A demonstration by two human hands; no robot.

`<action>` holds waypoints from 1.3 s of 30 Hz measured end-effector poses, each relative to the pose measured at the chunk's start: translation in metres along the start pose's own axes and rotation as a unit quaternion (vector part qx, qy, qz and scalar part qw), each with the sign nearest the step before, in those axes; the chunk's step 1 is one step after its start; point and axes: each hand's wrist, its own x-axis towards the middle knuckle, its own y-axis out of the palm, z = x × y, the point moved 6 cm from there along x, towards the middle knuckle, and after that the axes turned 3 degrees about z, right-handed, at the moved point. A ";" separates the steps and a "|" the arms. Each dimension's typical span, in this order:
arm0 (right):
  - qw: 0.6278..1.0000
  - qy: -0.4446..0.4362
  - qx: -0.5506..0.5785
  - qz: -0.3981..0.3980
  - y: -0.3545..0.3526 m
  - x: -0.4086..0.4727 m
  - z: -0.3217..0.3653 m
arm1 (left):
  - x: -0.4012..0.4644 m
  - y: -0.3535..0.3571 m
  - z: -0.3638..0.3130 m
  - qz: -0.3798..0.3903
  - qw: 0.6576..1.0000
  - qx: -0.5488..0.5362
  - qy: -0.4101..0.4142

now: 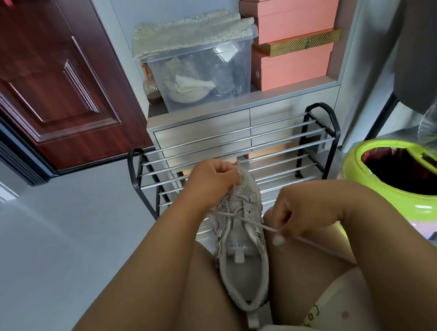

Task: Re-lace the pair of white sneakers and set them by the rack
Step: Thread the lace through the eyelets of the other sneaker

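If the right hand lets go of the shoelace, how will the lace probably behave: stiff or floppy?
Probably floppy: the shoelace looks thin and runs straight only where the right hand pulls it taut. Released, it would likely drop slack over the thigh. It seems unlikely to slip out fully, since it is crossed through the sneaker and the left hand pinches the other end.

Single head cam, wide-angle, looking steeply down and fwd, very near the lap, sneaker (pixel 239 244) centre frame, rack (pixel 238 161) just beyond, door (pixel 46 81) far left, bin (pixel 404 175) right edge.
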 end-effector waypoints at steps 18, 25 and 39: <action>0.945 0.025 0.085 -0.313 -0.032 0.021 -0.050 | -0.015 -0.020 -0.046 0.038 0.952 -0.283 0.113; 0.954 0.073 0.087 -0.278 -0.026 0.027 -0.067 | -0.012 -0.038 -0.045 -0.014 0.882 -0.443 0.159; 0.813 -0.114 0.471 -0.322 -0.037 0.015 -0.037 | -0.018 -0.022 -0.041 -0.117 0.972 0.088 0.184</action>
